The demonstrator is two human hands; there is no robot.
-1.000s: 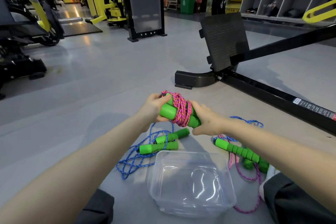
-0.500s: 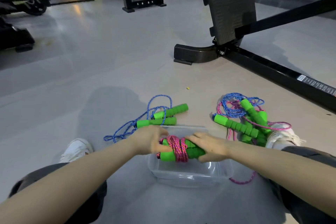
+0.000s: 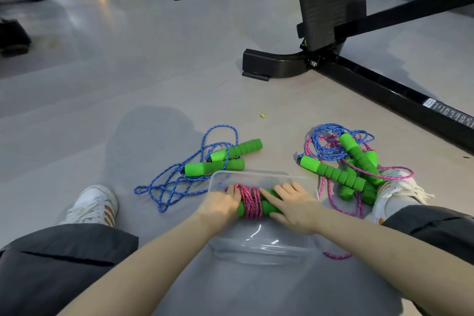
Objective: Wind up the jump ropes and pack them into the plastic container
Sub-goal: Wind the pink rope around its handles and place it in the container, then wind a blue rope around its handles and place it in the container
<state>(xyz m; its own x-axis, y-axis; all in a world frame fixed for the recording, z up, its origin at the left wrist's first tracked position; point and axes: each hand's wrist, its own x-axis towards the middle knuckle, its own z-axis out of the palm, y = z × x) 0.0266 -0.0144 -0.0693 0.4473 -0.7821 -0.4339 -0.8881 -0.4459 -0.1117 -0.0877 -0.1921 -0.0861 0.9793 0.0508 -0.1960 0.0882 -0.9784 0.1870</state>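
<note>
**Entry: wound jump rope, going into the container**

**Step in hand:** packing. The wound jump rope (image 3: pixel 252 204), pink cord lashed round its two green foam handles, sits low inside the clear plastic container (image 3: pixel 259 251). The container stands on the floor (image 3: pixel 128 84) between the seated person's legs, and the bundle lies toward its far side. Whether the bundle rests on the bottom or hangs just above it cannot be told through the clear wall.

**Left hand** (image 3: pixel 219 205)**:** fingers (image 3: pixel 232 191) curled over the left end of the bundle, gripping it.

**Right hand** (image 3: pixel 295 206)**:** fingers (image 3: pixel 287 188) nearly straight and spread across the right end, thumb along the near side. It seems to press rather than grip.

**Outstanding:**
- A blue jump rope (image 3: pixel 215 167) lies loose just beyond the container's far left corner.
- A tangled heap (image 3: pixel 333 172) of blue and pink cord with green handles lies to the right, against a white shoe (image 3: pixel 395 192).
- Progress is judged early, since nothing else shows in the container.

**Next move, as judged:** release the bundle without slackening the lashing. Then take up the blue jump rope, lay its handles together and wind the cord round them.

**Not made out:**
- How the pink cord's end is secured.
- How many ropes the tangled heap holds.
- The handles' left ends, which are under the left hand.
- Which rope a pink strand (image 3: pixel 336 255) by the container's near right corner belongs to.
</note>
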